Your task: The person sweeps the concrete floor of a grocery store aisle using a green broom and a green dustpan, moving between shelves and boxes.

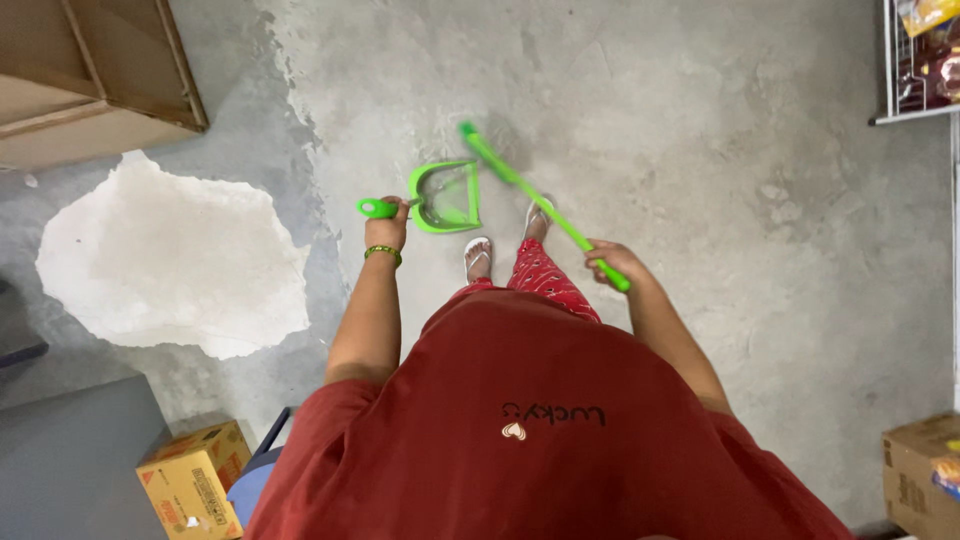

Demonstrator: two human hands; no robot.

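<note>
The left hand [386, 232] is closed in a full grip round the handle of a green dustpan [447, 197], which hangs just ahead of that grip with its open mouth turned toward the floor ahead. The right hand [612, 262] is likewise wrapped tight on the near end of a green broom [520, 185], whose stick slants up and to the left from that grip so that its head sits close beside the dustpan's far edge, blurred as if in motion. Both tools are held above a grey concrete floor [720, 180], just beyond two feet in pale sandals [478, 258]. Well off to the left of the left grip lies a large pale patch [170, 265] where the surface has worn away. By the look of it the step in hand is gathering sweepings toward the pan; the next move would call for setting the pan's lip flat against the concrete and drawing the bristles in short, low strokes toward it, so nothing slips under the edge.
</note>
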